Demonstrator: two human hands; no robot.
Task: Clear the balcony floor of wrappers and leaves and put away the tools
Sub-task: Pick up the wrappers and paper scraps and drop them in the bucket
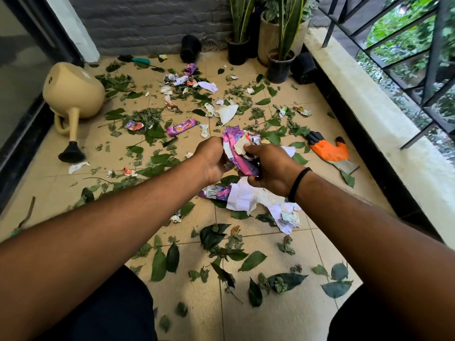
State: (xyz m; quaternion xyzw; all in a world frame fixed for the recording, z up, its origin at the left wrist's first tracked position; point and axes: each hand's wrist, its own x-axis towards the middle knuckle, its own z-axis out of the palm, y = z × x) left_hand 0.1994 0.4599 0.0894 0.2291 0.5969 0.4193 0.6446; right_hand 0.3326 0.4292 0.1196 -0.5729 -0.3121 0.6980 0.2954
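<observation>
The tiled balcony floor (290, 323) lay littered with green leaves (158, 265) and wrappers. A beige watering can (73, 91) lay tipped at its left edge. An orange-and-black glove (328, 150) lay right of the hands. Above the floor's middle, the left hand (213, 161) and right hand (269, 168) had fingers clamped on a crumpled bundle of purple and white wrappers (237, 150).

Potted plants (280, 45) by grey wall (147, 20), black railing (418, 57)
</observation>
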